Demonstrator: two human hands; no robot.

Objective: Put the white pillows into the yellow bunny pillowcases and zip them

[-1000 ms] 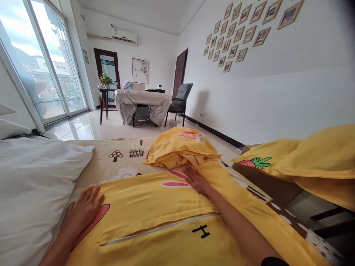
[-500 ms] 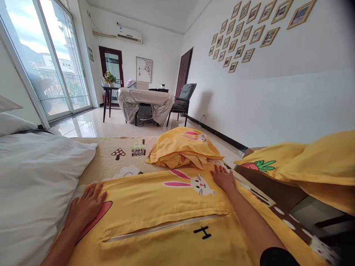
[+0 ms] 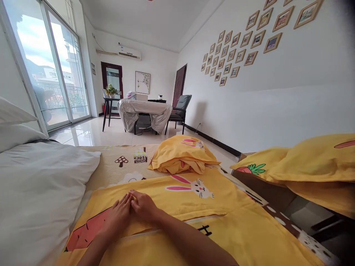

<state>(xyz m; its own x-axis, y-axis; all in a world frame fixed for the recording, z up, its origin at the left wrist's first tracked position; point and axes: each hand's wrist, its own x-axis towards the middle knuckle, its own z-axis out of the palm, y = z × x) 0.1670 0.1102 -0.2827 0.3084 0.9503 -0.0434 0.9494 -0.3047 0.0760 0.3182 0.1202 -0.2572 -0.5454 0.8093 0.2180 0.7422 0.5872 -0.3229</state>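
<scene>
A yellow fabric cover (image 3: 230, 192) lies spread flat on the bed, printed with a white rabbit, a carrot and a black letter H. Across it runs a long slit with a pale edge, partly hidden under my right forearm. My left hand (image 3: 118, 216) rests on the cover beside the carrot print, palm down with its fingers stretched forward. Against its fingertips lies my right hand (image 3: 145, 207), fingers loosely extended and touching the left ones. No object shows in either hand. Just beyond sits a folded yellow bundle (image 3: 181, 153) of matching rabbit-print fabric.
White pillows (image 3: 41, 184) fill the left side. A beige patterned blanket (image 3: 107, 171) covers the bed. More yellow carrot-print fabric (image 3: 291, 162) hangs over something at the right. Farther back stand a covered table (image 3: 146, 107) and a dark chair (image 3: 181, 107).
My right hand has swept left across the cover from its far right corner to meet my left hand. The left hand has shifted right, uncovering more of the carrot print.
</scene>
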